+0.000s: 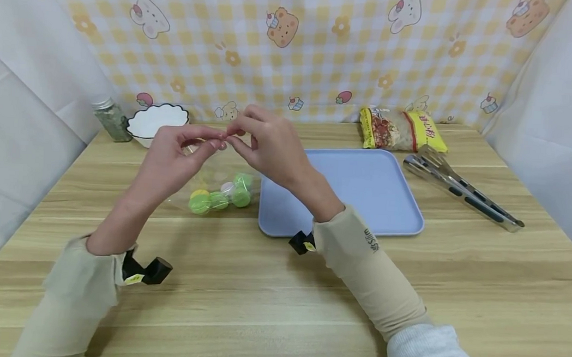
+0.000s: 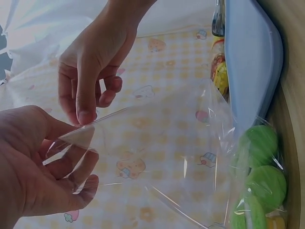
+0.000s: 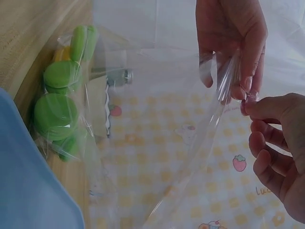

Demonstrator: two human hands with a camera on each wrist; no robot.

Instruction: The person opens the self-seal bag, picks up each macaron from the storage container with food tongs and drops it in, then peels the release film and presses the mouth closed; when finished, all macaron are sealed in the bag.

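A clear plastic bag (image 2: 157, 148) hangs upright with its bottom on the wooden table. Inside lie several green macarons (image 3: 56, 116), a yellow one (image 1: 199, 194) and a whitish one (image 1: 227, 188). My left hand (image 1: 171, 155) pinches the bag's top edge between thumb and fingers. From the other side my right hand (image 1: 273, 145) pinches the same edge, its fingertips meeting the left ones. In the right wrist view the film gathers in folds below the left hand (image 3: 233, 33). Whether the bag's mouth is parted there, I cannot tell.
Right of the bag is a blue tray (image 1: 359, 188). Metal tongs (image 1: 467, 192) lie beyond it, with a yellow food packet (image 1: 402, 130) behind. At the back left stand a white scalloped bowl (image 1: 156, 121) and a small glass jar (image 1: 111, 120). A checked cloth (image 1: 312, 65) hangs behind.
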